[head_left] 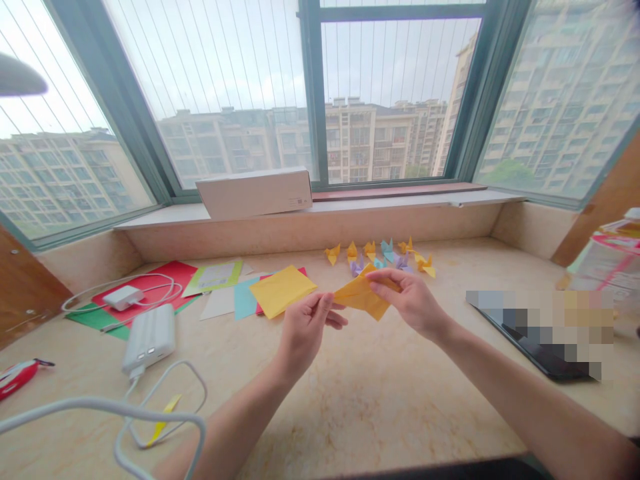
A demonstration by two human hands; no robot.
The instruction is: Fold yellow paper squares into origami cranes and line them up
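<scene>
Between my two hands, a little above the stone counter [380,400], is a folded orange-yellow sheet of paper [367,297]. My left hand [311,323] pinches its left corner between thumb and fingers. My right hand [407,300] grips the upper right part, thumb in front and fingers partly hidden. Flat on the counter behind my left hand lies a yellow square of paper [280,290], with light blue paper [246,298] beside it. Beyond my right hand stand several small folded paper birds in yellow, blue and purple, among them a yellow paper bird [333,253].
To the left are a white power bank [150,339], a white charger [123,297], looping white cable [100,403] and red paper [165,277]. A dark tablet-like device [530,347] and a bottle [613,257] stand right. A white box [255,193] sits on the window ledge.
</scene>
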